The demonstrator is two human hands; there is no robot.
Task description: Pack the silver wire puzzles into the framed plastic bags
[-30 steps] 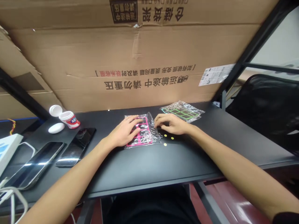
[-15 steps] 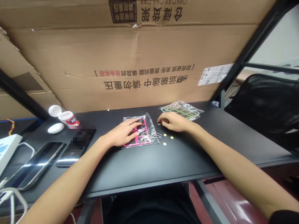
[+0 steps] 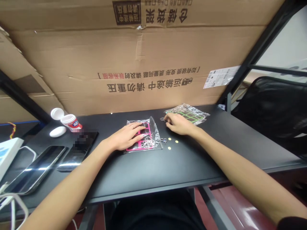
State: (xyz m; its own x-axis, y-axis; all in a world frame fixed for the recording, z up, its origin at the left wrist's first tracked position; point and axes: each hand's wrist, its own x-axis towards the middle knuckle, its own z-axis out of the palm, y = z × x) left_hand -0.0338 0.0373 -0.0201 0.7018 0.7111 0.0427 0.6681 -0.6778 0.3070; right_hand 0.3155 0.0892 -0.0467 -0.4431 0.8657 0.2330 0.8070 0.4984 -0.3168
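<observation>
My left hand (image 3: 127, 135) lies with fingers spread on a clear plastic bag (image 3: 157, 135) with a pink grid frame (image 3: 133, 147) inside. Shiny bent-wire metal pieces (image 3: 148, 143) rest at the bag's right side, one of them (image 3: 163, 140) by its edge. My right hand (image 3: 177, 123) is pinched closed on a small metal ring (image 3: 162, 119), which pokes out left of the fingertips; the rest of it is hidden. Just behind that hand is a second clear bag (image 3: 203, 115) with a green grid frame (image 3: 192, 117). Three small yellow discs (image 3: 169, 148) lie between my hands, nearer me.
On the left of the black table (image 3: 144, 175) are an open white-and-red tub (image 3: 69, 121), a white oval object (image 3: 58, 131), two dark phone-like devices (image 3: 35, 169) and white cables (image 3: 11, 204). A cardboard sheet (image 3: 153, 48) walls off the back. A black chair (image 3: 271, 111) stands right.
My right hand has shifted slightly away from me, and the metal ring now shows more clearly beyond its fingertips. My left hand stays on the pink-frame bag.
</observation>
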